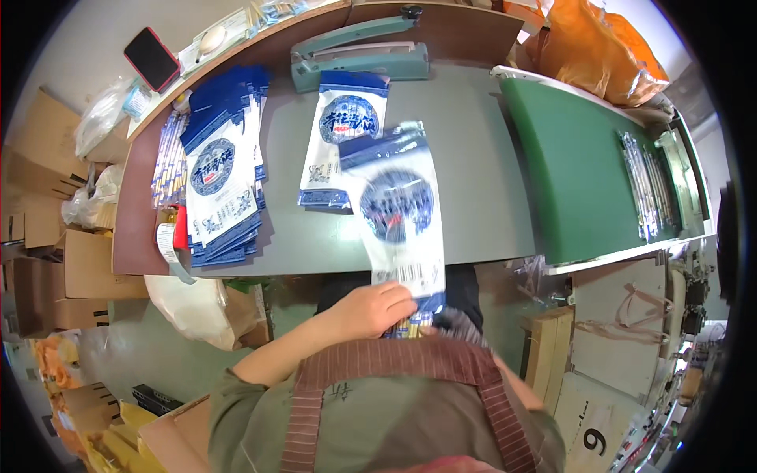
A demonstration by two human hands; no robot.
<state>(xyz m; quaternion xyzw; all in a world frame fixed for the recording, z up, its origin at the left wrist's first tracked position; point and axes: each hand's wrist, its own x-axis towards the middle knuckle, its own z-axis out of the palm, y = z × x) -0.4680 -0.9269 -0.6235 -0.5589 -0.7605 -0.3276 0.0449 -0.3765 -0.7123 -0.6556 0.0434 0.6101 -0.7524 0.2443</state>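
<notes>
My left hand (371, 310) is closed on the near end of a white and blue plastic pouch (398, 236), just off the table's front edge. The pouch extends away from me over the tabletop, blurred by motion. A bundle of slim pen-like sticks (410, 325) shows at its near end, below my left fingers. Close to that bundle on the right is my right hand (461, 325), dark as if gloved; blur and the apron hide its fingers. Beyond the held pouch lies another such pouch (347, 130), flat on the grey table (489, 173).
A teal heat sealer (359, 59) stands at the back. To the left lie a stack of pouches (221, 173), more sticks (168, 158) and a red tape holder (180, 229). On the right, a green conveyor belt (568, 165) carries several sticks (646, 189). An orange bag (599, 51) sits behind it.
</notes>
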